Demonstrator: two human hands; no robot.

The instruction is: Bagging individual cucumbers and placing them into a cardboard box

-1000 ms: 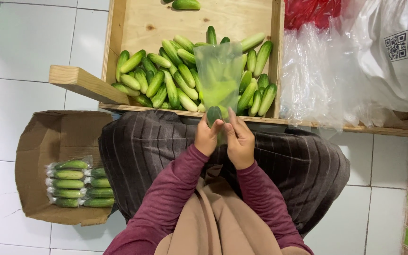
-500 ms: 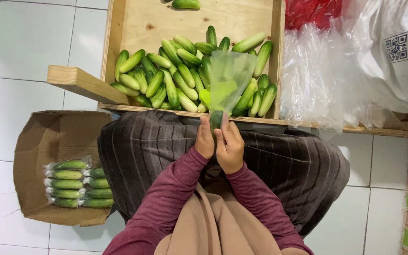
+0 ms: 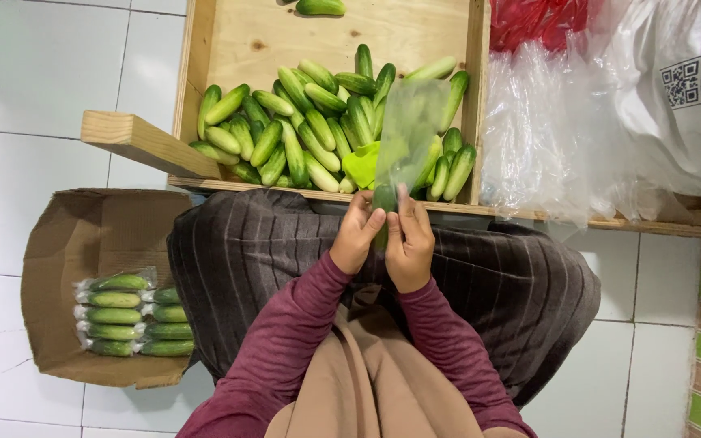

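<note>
Both my hands meet over my lap at the near edge of a wooden crate [image 3: 196,81]. My left hand [image 3: 357,234] and my right hand [image 3: 410,243] pinch the lower end of a clear plastic bag [image 3: 411,130] that stands up over the crate. A green cucumber [image 3: 383,199] sits in the bottom of the bag between my fingers. Several loose cucumbers [image 3: 302,134] lie heaped in the crate just beyond my hands.
A cardboard box [image 3: 66,243] on the white tiled floor at my left holds several bagged cucumber packs [image 3: 131,316]. A pile of clear plastic bags [image 3: 545,138] and a white sack [image 3: 683,89] lie to the right of the crate. A wooden slat [image 3: 144,142] juts from the crate's left corner.
The bag has swung from upright over the crate's middle toward the right. My hands stay together at the crate edge, still gripping the bag with the cucumber.
</note>
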